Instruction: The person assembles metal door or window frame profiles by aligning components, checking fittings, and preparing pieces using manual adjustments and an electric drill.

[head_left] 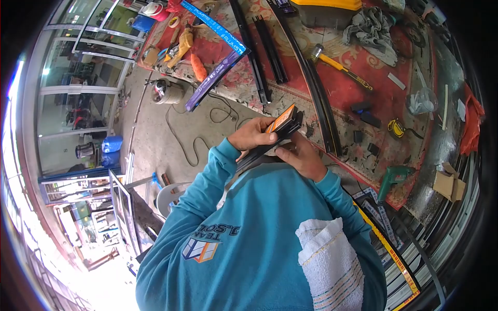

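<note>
In front of my body, my left hand [251, 136] is wrapped round a dark profile bar [258, 150], thumb along its upper side. An orange label [281, 118] shows near the bar's far end, and the near end runs back beside my waist. My right hand [304, 158] is at the bar's right side, thumb against it and the other fingers mostly hidden behind it. Just beyond my hands is the edge of the worktable, covered with a worn red patterned carpet [306, 111]. Long black profiles [324, 116] lie on it to the right.
A hammer [337, 66], tape measure [396, 128] and green power drill [395, 180] lie on the right of the table. Blue-and-purple wrapped profiles [215, 78] jut over its left edge. A cable [181, 147] snakes across the floor near a bucket [168, 92].
</note>
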Action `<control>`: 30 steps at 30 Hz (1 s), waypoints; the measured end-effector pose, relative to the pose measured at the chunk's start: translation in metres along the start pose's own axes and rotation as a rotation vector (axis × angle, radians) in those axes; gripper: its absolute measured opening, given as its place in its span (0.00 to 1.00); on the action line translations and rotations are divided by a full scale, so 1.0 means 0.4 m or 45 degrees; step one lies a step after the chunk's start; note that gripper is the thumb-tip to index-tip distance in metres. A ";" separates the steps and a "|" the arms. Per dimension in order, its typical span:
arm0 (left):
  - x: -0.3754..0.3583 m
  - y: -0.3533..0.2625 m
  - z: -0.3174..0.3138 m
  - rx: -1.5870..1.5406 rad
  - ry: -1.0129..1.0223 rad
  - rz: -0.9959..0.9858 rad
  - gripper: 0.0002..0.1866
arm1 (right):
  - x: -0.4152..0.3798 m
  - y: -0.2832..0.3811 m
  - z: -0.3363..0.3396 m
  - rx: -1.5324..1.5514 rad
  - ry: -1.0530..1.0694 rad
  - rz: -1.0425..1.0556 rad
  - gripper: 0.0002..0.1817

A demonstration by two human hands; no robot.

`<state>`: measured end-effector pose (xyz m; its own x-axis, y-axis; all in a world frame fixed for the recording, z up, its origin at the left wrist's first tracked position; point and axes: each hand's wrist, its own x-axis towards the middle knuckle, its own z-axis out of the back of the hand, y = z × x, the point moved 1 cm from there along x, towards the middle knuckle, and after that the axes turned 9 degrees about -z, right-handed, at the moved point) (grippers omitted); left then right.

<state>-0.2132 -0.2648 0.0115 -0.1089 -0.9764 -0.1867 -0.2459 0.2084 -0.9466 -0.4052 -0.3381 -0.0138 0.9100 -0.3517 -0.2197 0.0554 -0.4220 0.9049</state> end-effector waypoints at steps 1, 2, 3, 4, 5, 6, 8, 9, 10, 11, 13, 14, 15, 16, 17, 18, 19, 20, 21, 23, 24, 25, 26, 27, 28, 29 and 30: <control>0.003 0.000 -0.004 -0.003 0.003 0.000 0.43 | 0.001 0.000 0.003 0.020 0.006 0.033 0.31; 0.006 -0.002 -0.006 0.038 -0.022 0.005 0.43 | 0.002 -0.002 0.008 0.018 0.004 0.032 0.31; 0.009 -0.004 -0.009 0.080 -0.050 0.010 0.42 | 0.003 -0.004 0.012 0.063 -0.001 0.025 0.31; 0.012 -0.009 -0.013 0.079 -0.051 0.009 0.42 | 0.003 -0.006 0.015 0.109 -0.005 0.018 0.31; 0.014 -0.013 -0.018 0.149 -0.102 0.050 0.48 | 0.003 -0.007 0.016 0.109 -0.003 0.018 0.31; 0.017 -0.015 -0.020 0.220 -0.151 0.091 0.54 | 0.005 -0.001 0.014 0.123 -0.017 0.022 0.32; 0.020 -0.001 -0.019 0.171 -0.153 0.055 0.50 | 0.003 0.015 0.008 0.135 -0.030 0.030 0.33; 0.024 0.005 -0.018 0.122 -0.158 0.016 0.47 | -0.001 0.029 0.002 0.133 -0.068 0.041 0.35; 0.027 0.012 -0.020 0.128 -0.172 0.004 0.47 | -0.002 0.038 -0.002 0.128 -0.096 0.053 0.36; 0.032 0.017 -0.023 0.185 -0.188 -0.047 0.48 | 0.002 0.038 -0.004 0.118 -0.067 0.060 0.36; 0.042 0.013 -0.028 0.476 -0.237 -0.084 0.50 | 0.015 0.040 -0.001 0.149 -0.206 0.236 0.39; 0.048 0.005 -0.035 0.662 -0.257 -0.044 0.50 | 0.018 0.048 0.010 -0.008 -0.257 0.302 0.41; 0.057 -0.014 -0.051 0.843 -0.274 0.002 0.50 | 0.038 0.046 0.013 0.112 -0.217 0.318 0.40; 0.071 -0.005 -0.049 0.793 -0.275 0.056 0.44 | 0.038 0.043 0.017 0.150 -0.283 0.272 0.40; 0.079 0.001 -0.051 0.792 -0.292 0.046 0.44 | 0.031 0.040 0.024 0.185 -0.355 0.226 0.40; 0.087 0.007 -0.053 0.742 -0.313 0.042 0.37 | 0.034 0.033 0.029 0.171 -0.340 0.229 0.40; 0.096 0.014 -0.054 0.694 -0.336 0.037 0.31 | 0.044 0.022 0.034 0.154 -0.389 0.262 0.38; 0.108 0.034 -0.047 0.726 -0.403 -0.086 0.27 | 0.057 0.016 0.037 0.142 -0.428 0.298 0.37; 0.115 0.023 -0.046 0.735 -0.434 -0.097 0.27 | 0.064 0.025 0.033 0.135 -0.395 0.305 0.37; 0.116 0.008 -0.042 0.728 -0.430 -0.103 0.27 | 0.073 0.039 0.027 0.166 -0.401 0.358 0.35; 0.116 -0.002 -0.043 0.709 -0.430 -0.131 0.26 | 0.095 0.037 0.028 0.208 -0.307 0.349 0.34; 0.116 -0.009 -0.037 0.705 -0.448 -0.132 0.26 | 0.104 0.031 0.024 0.202 -0.291 0.342 0.34; 0.116 -0.014 -0.029 0.694 -0.443 -0.142 0.25 | 0.108 0.023 0.021 0.121 -0.345 0.311 0.32; 0.115 -0.015 -0.017 0.681 -0.433 -0.150 0.24 | 0.114 0.039 0.008 0.039 -0.405 0.279 0.31; 0.112 -0.006 0.001 0.700 -0.434 -0.146 0.24 | 0.136 0.053 -0.001 0.008 -0.456 0.311 0.27; 0.101 0.016 0.030 0.687 -0.434 -0.148 0.24 | 0.154 0.045 -0.010 -0.003 -0.458 0.303 0.27; 0.088 0.023 0.058 0.624 -0.510 -0.177 0.27 | 0.173 0.046 -0.024 0.005 -0.477 0.225 0.25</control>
<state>-0.1968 -0.2986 -0.0101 0.2833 -0.9578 -0.0479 0.2466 0.1211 -0.9615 -0.3375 -0.3622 -0.0089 0.6926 -0.6986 -0.1795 -0.0905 -0.3311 0.9392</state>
